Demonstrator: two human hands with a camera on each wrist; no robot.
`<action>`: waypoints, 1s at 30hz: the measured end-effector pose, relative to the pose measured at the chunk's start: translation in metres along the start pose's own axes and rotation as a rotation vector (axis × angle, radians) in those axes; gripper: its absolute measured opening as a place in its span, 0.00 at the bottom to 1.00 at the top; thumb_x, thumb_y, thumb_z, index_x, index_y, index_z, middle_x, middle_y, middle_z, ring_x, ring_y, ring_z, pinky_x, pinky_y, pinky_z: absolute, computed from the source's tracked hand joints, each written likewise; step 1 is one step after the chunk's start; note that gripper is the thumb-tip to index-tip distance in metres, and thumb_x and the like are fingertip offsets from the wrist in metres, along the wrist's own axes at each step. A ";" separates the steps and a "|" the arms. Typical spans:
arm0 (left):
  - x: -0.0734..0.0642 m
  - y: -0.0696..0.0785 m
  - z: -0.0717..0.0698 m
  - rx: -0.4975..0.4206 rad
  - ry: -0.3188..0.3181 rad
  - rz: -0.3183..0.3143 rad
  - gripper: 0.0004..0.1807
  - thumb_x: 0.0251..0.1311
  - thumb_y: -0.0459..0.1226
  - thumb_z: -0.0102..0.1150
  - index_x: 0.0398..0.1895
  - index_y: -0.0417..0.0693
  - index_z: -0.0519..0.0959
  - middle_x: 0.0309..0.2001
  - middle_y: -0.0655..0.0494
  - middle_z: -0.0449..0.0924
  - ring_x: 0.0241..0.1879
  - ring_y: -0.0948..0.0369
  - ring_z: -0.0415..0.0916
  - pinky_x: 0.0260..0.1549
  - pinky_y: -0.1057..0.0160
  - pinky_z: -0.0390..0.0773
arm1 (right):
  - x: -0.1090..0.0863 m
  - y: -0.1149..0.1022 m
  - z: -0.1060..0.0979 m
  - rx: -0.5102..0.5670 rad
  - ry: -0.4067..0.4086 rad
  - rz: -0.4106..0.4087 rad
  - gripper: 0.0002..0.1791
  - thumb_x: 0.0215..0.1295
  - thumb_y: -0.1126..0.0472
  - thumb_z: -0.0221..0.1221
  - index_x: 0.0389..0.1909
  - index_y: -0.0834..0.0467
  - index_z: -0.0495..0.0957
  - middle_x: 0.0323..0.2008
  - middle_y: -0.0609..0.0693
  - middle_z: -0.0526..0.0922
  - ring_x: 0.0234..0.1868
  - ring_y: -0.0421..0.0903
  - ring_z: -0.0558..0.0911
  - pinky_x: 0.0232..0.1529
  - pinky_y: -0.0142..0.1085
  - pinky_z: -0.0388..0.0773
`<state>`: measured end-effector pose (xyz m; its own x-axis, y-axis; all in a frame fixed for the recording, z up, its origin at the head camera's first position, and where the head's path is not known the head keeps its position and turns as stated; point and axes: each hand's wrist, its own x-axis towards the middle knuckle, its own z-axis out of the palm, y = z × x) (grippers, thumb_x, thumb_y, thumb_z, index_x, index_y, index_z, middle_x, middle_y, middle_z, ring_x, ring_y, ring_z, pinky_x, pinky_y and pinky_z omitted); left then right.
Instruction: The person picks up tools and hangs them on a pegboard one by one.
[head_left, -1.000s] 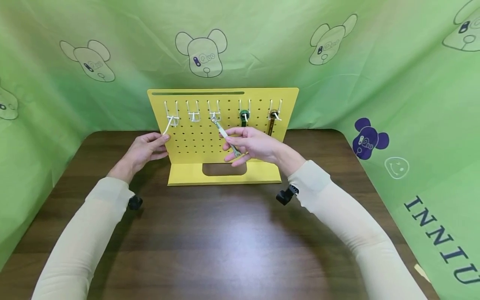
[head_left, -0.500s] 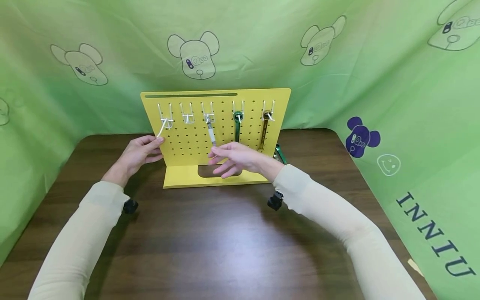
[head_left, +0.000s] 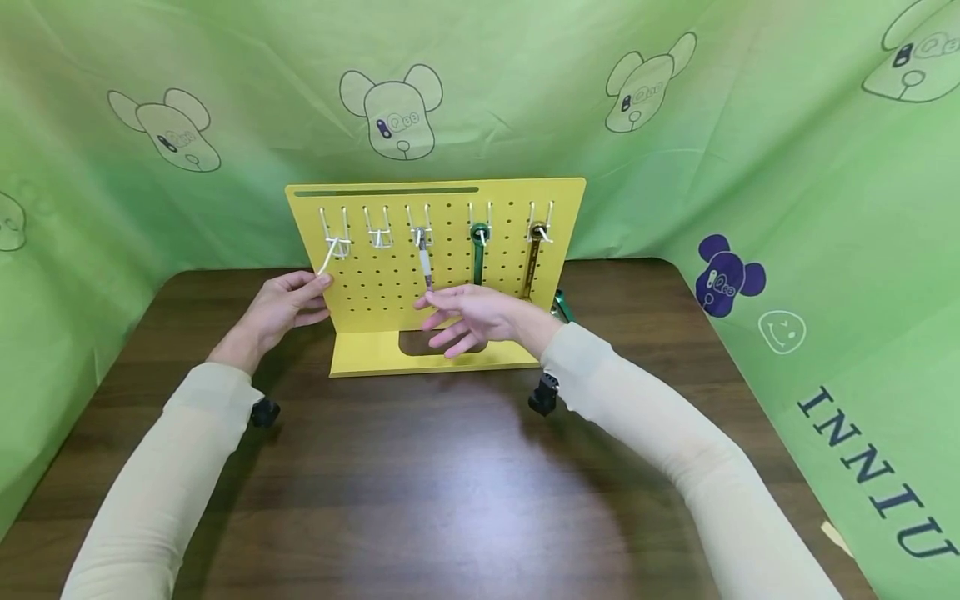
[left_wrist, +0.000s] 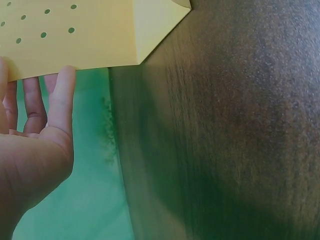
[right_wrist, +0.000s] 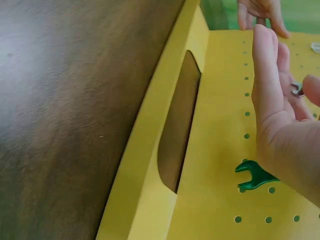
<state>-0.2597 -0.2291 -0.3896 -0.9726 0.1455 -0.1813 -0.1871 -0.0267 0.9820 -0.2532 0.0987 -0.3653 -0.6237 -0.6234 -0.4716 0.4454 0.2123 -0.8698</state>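
A yellow pegboard (head_left: 375,283) stands on the table. My left hand (head_left: 283,307) grips its left edge, thumb in front and other fingers behind; the left wrist view shows this hand (left_wrist: 40,130) at the edge too. From the middle hook hangs a silver combination wrench (head_left: 424,260) with a pale band round its shaft. My right hand (head_left: 476,315) pinches its lower end between thumb and index finger, the other fingers spread loosely. In the right wrist view the wrench's open end (right_wrist: 297,90) shows between thumb and fingers.
A green wrench (head_left: 478,257) and a bronze wrench (head_left: 533,262) hang on hooks to the right. Two white hooks at the left, including one hook (head_left: 379,237), carry nothing. Another green tool (head_left: 564,307) lies past the board's right side. A green printed curtain (head_left: 517,100) surrounds the table (head_left: 420,475).
My right hand has brought the silver wrench's ring end onto the middle hook and moved down to its lower end. The wrench now hangs nearly straight. The left hand keeps its grip.
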 end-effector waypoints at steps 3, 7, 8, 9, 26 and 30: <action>0.000 0.000 0.000 0.000 -0.004 0.003 0.15 0.55 0.47 0.67 0.37 0.45 0.82 0.38 0.54 0.82 0.38 0.57 0.80 0.46 0.54 0.81 | 0.001 -0.001 -0.002 0.020 0.021 0.014 0.25 0.71 0.45 0.50 0.64 0.52 0.68 0.59 0.63 0.70 0.48 0.60 0.80 0.48 0.57 0.78; 0.001 0.001 0.001 -0.006 -0.009 -0.004 0.14 0.54 0.46 0.67 0.36 0.46 0.82 0.37 0.55 0.82 0.38 0.57 0.80 0.48 0.52 0.80 | 0.002 0.001 -0.005 0.035 0.007 0.036 0.26 0.72 0.45 0.49 0.64 0.53 0.66 0.62 0.65 0.66 0.50 0.61 0.79 0.48 0.56 0.78; 0.000 0.001 0.001 -0.009 -0.007 -0.005 0.14 0.54 0.46 0.67 0.36 0.46 0.82 0.37 0.55 0.82 0.38 0.57 0.80 0.48 0.52 0.80 | 0.002 0.001 -0.005 0.037 0.001 0.040 0.26 0.72 0.45 0.49 0.64 0.53 0.66 0.63 0.65 0.66 0.51 0.61 0.78 0.48 0.56 0.78; 0.000 0.001 0.001 -0.010 -0.005 -0.005 0.14 0.54 0.46 0.68 0.36 0.46 0.82 0.37 0.55 0.82 0.38 0.57 0.81 0.48 0.52 0.79 | 0.003 0.002 -0.005 0.038 -0.004 0.043 0.26 0.72 0.45 0.49 0.64 0.53 0.66 0.63 0.65 0.65 0.52 0.62 0.78 0.48 0.56 0.79; 0.001 0.002 -0.001 -0.002 0.003 -0.006 0.15 0.54 0.46 0.68 0.37 0.46 0.82 0.37 0.54 0.82 0.38 0.57 0.81 0.50 0.49 0.77 | -0.039 0.011 -0.019 -0.134 -0.079 0.020 0.30 0.71 0.47 0.52 0.68 0.56 0.62 0.55 0.66 0.71 0.46 0.61 0.80 0.46 0.56 0.80; 0.001 0.000 -0.001 -0.013 0.002 -0.016 0.14 0.54 0.46 0.68 0.37 0.46 0.82 0.37 0.55 0.82 0.38 0.57 0.81 0.50 0.50 0.78 | -0.065 0.016 -0.037 -0.141 -0.062 0.017 0.30 0.68 0.48 0.56 0.67 0.55 0.64 0.56 0.68 0.70 0.45 0.61 0.80 0.45 0.57 0.80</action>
<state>-0.2607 -0.2302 -0.3895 -0.9698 0.1443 -0.1966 -0.2039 -0.0376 0.9783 -0.2294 0.1708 -0.3537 -0.5742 -0.6628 -0.4807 0.3584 0.3244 -0.8754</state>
